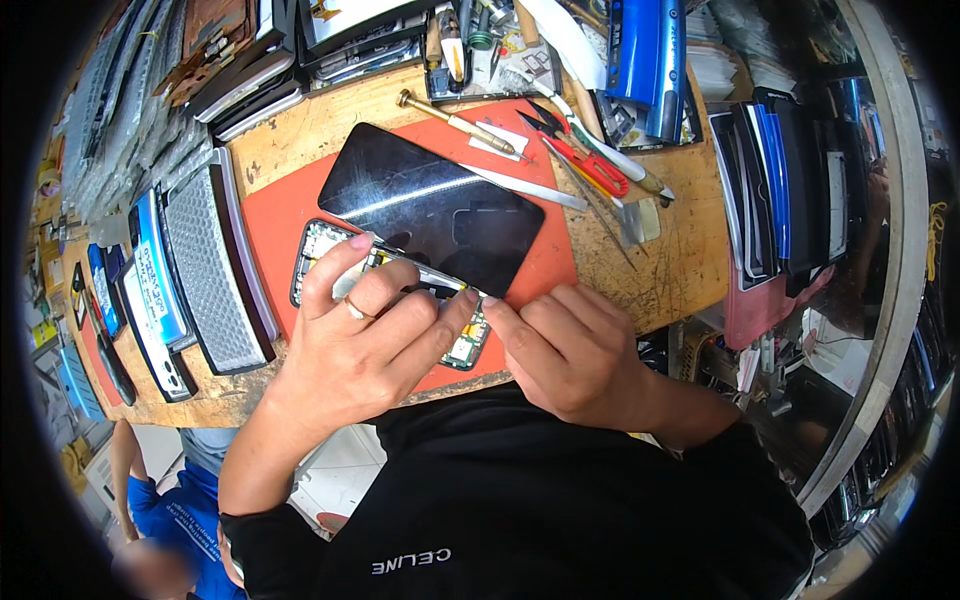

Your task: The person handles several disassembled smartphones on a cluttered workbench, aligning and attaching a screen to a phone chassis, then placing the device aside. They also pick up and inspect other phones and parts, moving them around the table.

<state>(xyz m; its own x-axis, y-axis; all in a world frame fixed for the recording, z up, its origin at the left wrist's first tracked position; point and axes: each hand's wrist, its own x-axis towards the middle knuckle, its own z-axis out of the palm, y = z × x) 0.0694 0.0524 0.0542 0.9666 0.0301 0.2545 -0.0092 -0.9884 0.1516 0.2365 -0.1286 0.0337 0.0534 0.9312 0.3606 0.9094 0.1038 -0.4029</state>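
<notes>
An opened phone (465, 351), its circuit board and inner parts bare, lies on the red-orange mat (275, 225) near the bench's front edge. My left hand (365, 345), with a ring on one finger, spans the phone from above. Its fingers are bent and grip the phone, hiding much of its middle. My right hand (575, 355) is closed, thumb and forefinger pinched at the phone's right end; whatever is between them is too small or hidden to name. Just beyond the phone, a glossy black screen panel (420, 200) lies tilted along its far edge.
Behind the panel lie a brass screwdriver (460, 125), red-handled cutters (590, 165), tweezers and a white strip. Phone panels (215, 265) and bubble-wrapped stacks (125, 140) crowd the left. More panels (765, 195) stand at the right. A person in blue (185, 530) is at lower left.
</notes>
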